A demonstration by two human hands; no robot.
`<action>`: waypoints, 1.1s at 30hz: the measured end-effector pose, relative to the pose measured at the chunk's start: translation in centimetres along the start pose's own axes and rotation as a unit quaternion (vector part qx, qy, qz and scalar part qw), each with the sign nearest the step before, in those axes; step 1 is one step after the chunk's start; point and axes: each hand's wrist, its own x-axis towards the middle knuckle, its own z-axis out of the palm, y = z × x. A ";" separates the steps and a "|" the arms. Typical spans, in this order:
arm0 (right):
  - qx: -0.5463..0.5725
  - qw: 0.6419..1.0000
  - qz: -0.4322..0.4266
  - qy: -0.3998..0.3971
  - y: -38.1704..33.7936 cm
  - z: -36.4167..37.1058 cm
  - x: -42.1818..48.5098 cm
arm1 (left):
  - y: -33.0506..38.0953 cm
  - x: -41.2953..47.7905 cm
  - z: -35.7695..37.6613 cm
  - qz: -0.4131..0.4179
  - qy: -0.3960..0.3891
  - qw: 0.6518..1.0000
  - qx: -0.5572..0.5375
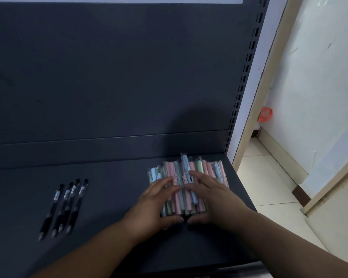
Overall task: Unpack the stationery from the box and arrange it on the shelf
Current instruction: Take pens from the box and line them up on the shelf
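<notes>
I see left hand [156, 199] and right hand [208, 197] flat, fingers extended, pressing the wrapped pens [206, 169] on the shelf [113, 201].

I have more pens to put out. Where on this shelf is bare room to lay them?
The widest bare patch of shelf lies between the black pens and the pile of wrapped pastel pens. More lies left of the black pens and behind them, up to the back panel. The right end is crowded: left hand and right hand rest on the pile.
</notes>
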 end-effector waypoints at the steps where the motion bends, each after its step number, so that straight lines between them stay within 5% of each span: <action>1: 0.005 1.000 0.004 0.006 0.0 -0.1 0.1 | 0.0 0.0 -0.1 0.002 -0.009 1.000 0.002; 13: 0.048 0.998 -0.048 0.014 1.1 1.1 1.2 | -0.2 -0.5 -0.7 -0.012 -0.090 0.994 0.062; 21: 0.017 1.000 -0.020 0.000 -0.1 0.5 -0.3 | -0.6 -0.4 -0.5 0.013 0.016 0.998 0.057; 26: 0.026 0.994 0.005 0.110 -3.8 0.2 -0.3 | -0.8 -4.3 -1.1 0.009 0.073 0.995 0.071; 33: 0.023 0.996 -0.062 0.051 -18.4 4.0 1.8 | -7.0 -21.3 -5.7 -0.171 0.202 0.953 0.149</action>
